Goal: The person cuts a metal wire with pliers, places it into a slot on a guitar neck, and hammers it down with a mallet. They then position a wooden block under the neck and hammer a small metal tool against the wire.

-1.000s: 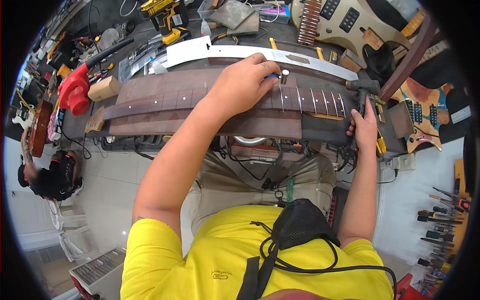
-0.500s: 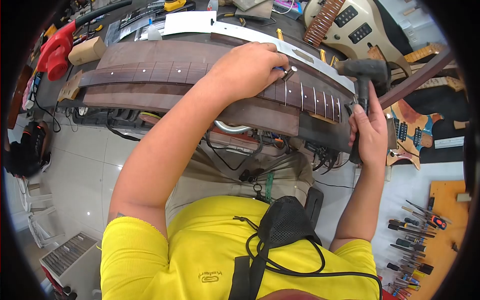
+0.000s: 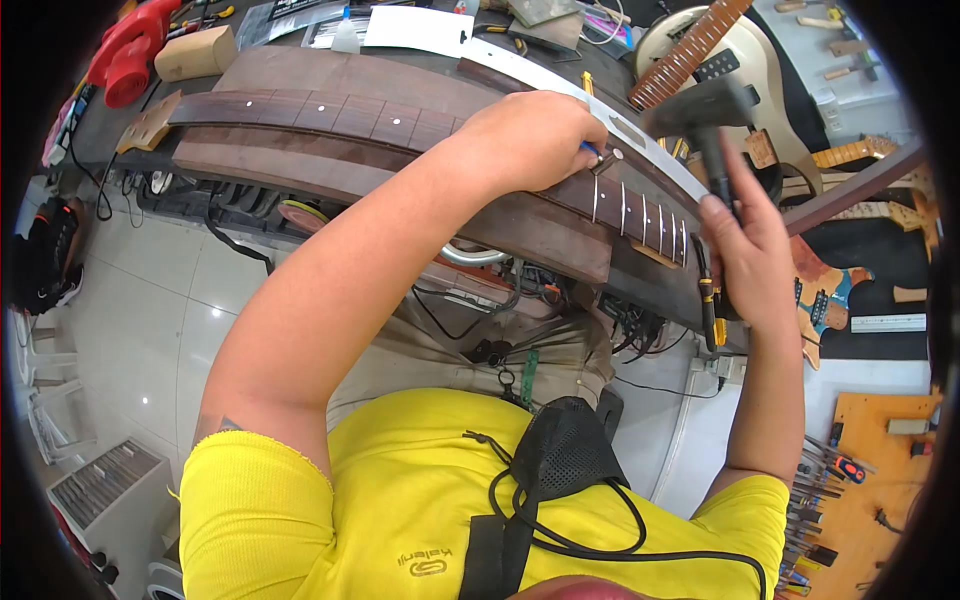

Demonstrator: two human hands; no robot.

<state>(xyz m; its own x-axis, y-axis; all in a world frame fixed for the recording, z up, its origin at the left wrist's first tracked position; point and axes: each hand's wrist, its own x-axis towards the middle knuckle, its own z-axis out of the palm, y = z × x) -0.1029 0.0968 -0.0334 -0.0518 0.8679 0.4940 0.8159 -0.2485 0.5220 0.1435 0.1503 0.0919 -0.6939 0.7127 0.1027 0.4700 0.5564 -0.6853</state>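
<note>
A guitar neck point(image 3: 330, 110) with a dark fretboard and white dot inlays lies across the bench on a brown wooden board point(image 3: 250, 155). Silver frets point(image 3: 623, 205) show at its right end; the slots to the left look bare. My left hand point(image 3: 545, 140) is closed on a small tool with a silver round end point(image 3: 605, 168) and a bit of blue, over the fretboard. In my right hand point(image 3: 750, 240) is a black hammer point(image 3: 700, 110), its blurred head raised above and right of my left hand. Pliers with black and yellow handles point(image 3: 712, 310) hang by my right wrist.
A metal straightedge point(image 3: 560, 85) runs behind the neck. A cream guitar body point(image 3: 680, 50) stands at back right. At back left are a red blower point(image 3: 130, 50) and a wooden block point(image 3: 195, 55). A tool board point(image 3: 870, 440) lies at right.
The hammer head has come closer to my left hand and blurs with motion. My left hand still grips the small tool on the fretboard. The whole view has shifted slightly.
</note>
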